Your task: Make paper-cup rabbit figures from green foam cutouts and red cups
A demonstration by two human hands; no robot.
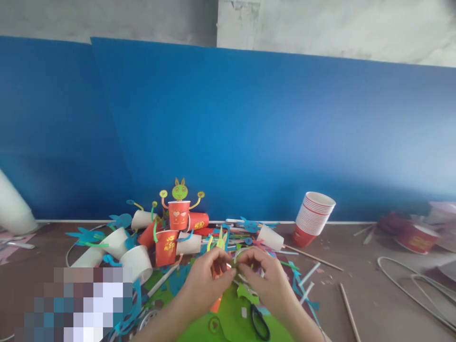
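My left hand (208, 280) and my right hand (265, 273) meet in front of me, thumbs and fingertips pinched close together. What sits between them is too small and covered to make out. Beneath them lies green paper (203, 327) with a cut green scrap (248, 293). Black scissor handles (260, 323) rest just below my right hand. An orange-red paper piece or cup (215, 305) shows partly behind my left hand. Just beyond the fingers, a yellow-green paper rabbit head (221, 239) sticks up.
A finished-looking cup figure (179, 213) with a green head and arms stands at the back. White and red paper cups (137, 263) lie around it on the left. A leaning cup stack (315, 216), wooden sticks (349, 308) and a white cable (409, 280) are on the right.
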